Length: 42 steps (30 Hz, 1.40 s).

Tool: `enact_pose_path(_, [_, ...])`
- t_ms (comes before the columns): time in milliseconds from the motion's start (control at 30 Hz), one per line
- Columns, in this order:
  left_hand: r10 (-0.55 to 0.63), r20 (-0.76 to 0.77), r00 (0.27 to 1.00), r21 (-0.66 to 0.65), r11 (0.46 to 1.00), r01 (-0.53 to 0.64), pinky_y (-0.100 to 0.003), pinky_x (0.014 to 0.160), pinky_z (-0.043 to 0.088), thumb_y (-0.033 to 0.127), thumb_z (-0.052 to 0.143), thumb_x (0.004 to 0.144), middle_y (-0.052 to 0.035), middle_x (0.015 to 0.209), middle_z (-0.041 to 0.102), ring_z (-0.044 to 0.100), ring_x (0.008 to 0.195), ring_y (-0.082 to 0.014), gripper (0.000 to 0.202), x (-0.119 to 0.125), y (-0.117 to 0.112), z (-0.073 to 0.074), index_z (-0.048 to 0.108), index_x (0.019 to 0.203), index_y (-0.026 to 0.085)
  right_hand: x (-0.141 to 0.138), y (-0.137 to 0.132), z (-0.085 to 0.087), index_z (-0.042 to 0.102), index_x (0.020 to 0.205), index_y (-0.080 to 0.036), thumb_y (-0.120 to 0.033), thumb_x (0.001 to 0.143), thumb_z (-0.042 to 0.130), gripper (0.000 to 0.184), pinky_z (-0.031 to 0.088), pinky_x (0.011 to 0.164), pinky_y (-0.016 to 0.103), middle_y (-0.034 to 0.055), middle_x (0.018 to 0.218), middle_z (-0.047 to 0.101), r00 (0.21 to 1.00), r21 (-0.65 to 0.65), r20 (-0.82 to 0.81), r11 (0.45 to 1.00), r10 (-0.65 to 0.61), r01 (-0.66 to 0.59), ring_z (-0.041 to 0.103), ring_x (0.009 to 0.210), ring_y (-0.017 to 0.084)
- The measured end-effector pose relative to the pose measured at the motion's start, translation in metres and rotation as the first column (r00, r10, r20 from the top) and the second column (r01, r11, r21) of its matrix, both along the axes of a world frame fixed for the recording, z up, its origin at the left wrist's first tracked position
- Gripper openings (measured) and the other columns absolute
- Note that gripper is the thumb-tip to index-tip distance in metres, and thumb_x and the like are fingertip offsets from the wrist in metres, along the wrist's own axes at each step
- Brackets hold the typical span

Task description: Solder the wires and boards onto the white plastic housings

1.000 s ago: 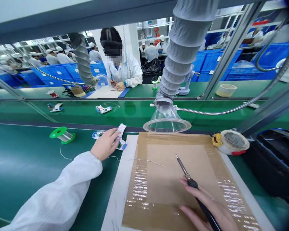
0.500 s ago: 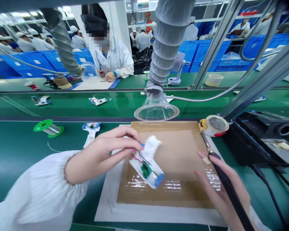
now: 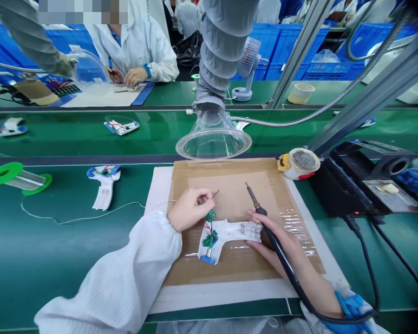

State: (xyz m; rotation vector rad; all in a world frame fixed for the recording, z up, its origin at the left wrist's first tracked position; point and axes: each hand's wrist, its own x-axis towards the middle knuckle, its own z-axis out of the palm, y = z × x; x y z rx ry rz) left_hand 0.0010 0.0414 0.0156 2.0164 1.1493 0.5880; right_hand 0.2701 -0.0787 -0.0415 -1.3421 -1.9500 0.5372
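My right hand is shut around the black handle of a soldering iron, whose metal tip points up and away over the mat. Its fingers rest against a white plastic fixture holding small green circuit boards, red wires and a blue end piece. That fixture lies on a plastic-wrapped cardboard mat. My left hand pinches a thin silver solder wire just above the green boards. The wire trails left across the bench to a green-flanged solder spool.
A second white fixture lies left of the mat. A clear fume hood hangs above the mat's far edge. To the right are a tip-cleaning pot and a black soldering station with cables. A co-worker's hand works across the bench.
My left hand has let go of the white fixture, which now lies on the mat, and has taken up the solder wire. The view has tilted upward and the iron has moved nearer the fixture.
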Motion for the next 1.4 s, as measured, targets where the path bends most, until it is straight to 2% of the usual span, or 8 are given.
enact_pose_path(167, [0.054, -0.069, 0.996, 0.201, 0.979, -0.039, -0.043, 0.093, 0.055, 0.032, 0.058, 0.101, -0.0096, 0.110, 0.076, 0.069, 0.103, -0.0264, 0.024, -0.028, 0.001, 0.001, 0.078, 0.106, 0.019, 0.001, 0.008, 0.007, 0.044, 0.160, -0.036, -0.026, 0.102, 0.072, 0.065, 0.064, 0.108, 0.038, 0.0051, 0.154, 0.065, 1.000, 0.007, 0.009, 1.000, -0.013, 0.013, 0.070, 0.133, 0.026])
enact_pose_path(300, [-0.014, -0.099, 0.995, 0.325, 0.944, 0.046, -0.039, 0.087, 0.058, 0.023, 0.062, 0.100, -0.0074, 0.106, 0.075, 0.071, 0.097, -0.0229, 0.016, -0.042, -0.002, -0.009, 0.077, 0.093, 0.020, -0.004, 0.020, 0.014, 0.048, 0.157, -0.035, -0.027, 0.101, 0.075, 0.063, 0.065, 0.105, 0.037, 0.0057, 0.151, 0.067, 1.000, 0.014, 0.000, 1.000, 0.024, -0.024, 0.072, 0.131, 0.025])
enact_pose_path(467, [0.057, 0.104, 0.993, 0.435, 0.895, -0.097, -0.027, 0.070, 0.055, 0.017, 0.062, 0.104, -0.0047, 0.097, 0.074, 0.069, 0.085, -0.0156, 0.014, -0.027, -0.016, -0.007, 0.076, 0.106, 0.018, -0.013, 0.024, 0.026, 0.060, 0.146, -0.031, -0.029, 0.100, 0.076, 0.049, 0.061, 0.112, 0.043, 0.0066, 0.136, 0.077, 0.983, 0.062, -0.172, 0.996, -0.060, 0.071, 0.074, 0.127, 0.026])
enact_pose_path(567, [-0.029, 0.126, 0.992, 0.554, 0.831, -0.046, -0.029, 0.075, 0.055, 0.014, 0.068, 0.101, -0.0035, 0.094, 0.069, 0.065, 0.085, -0.0157, 0.011, -0.011, -0.029, -0.005, 0.077, 0.105, 0.019, -0.013, 0.017, 0.027, 0.072, 0.128, -0.030, -0.035, 0.107, 0.065, 0.022, 0.068, 0.080, 0.034, 0.0007, 0.095, 0.083, 0.891, 0.118, -0.413, 0.959, -0.188, 0.257, 0.081, 0.081, 0.019])
enact_pose_path(633, [-0.092, 0.086, 0.992, 0.592, 0.805, 0.024, -0.035, 0.085, 0.057, 0.014, 0.071, 0.099, -0.0060, 0.101, 0.068, 0.065, 0.096, -0.0193, 0.008, -0.003, -0.034, -0.007, 0.076, 0.099, 0.019, -0.011, 0.012, 0.026, 0.078, 0.110, -0.028, -0.048, 0.109, 0.060, 0.026, 0.056, 0.052, 0.030, -0.0013, 0.079, 0.076, 0.816, 0.192, -0.536, 0.911, -0.214, 0.365, 0.067, 0.053, 0.014])
enact_pose_path(700, [-0.128, 0.069, 0.989, 0.597, 0.800, 0.062, -0.044, 0.098, 0.056, 0.013, 0.071, 0.098, -0.0105, 0.115, 0.067, 0.063, 0.114, -0.0245, 0.007, 0.001, -0.035, -0.012, 0.075, 0.095, 0.018, -0.008, 0.007, 0.025, 0.079, 0.097, -0.026, -0.051, 0.109, 0.058, 0.034, 0.044, 0.043, 0.030, -0.0012, 0.074, 0.071, 0.785, 0.236, -0.574, 0.870, -0.234, 0.433, 0.056, 0.045, 0.012])
enact_pose_path(900, [-0.150, 0.034, 0.988, 0.579, 0.809, 0.103, -0.057, 0.114, 0.049, 0.012, 0.071, 0.096, -0.0174, 0.136, 0.061, 0.056, 0.136, -0.0325, 0.007, 0.002, -0.033, -0.016, 0.074, 0.094, 0.017, -0.007, 0.005, 0.029, 0.077, 0.098, -0.027, -0.036, 0.108, 0.060, 0.022, 0.050, 0.053, 0.034, -0.0012, 0.068, 0.069, 0.907, 0.280, -0.400, 0.924, -0.133, 0.259, 0.062, 0.056, 0.017])
enact_pose_path(1400, [-0.100, -0.006, 0.995, 0.550, 0.830, 0.087, -0.060, 0.114, 0.050, 0.018, 0.068, 0.099, -0.0148, 0.139, 0.064, 0.059, 0.135, -0.0328, 0.009, 0.005, -0.035, -0.016, 0.073, 0.092, 0.021, -0.006, 0.006, 0.033, 0.078, 0.101, -0.029, -0.032, 0.105, 0.059, 0.019, 0.056, 0.055, 0.036, 0.0010, 0.071, 0.074, 0.952, 0.256, -0.300, 0.956, -0.062, 0.143, 0.065, 0.056, 0.019])
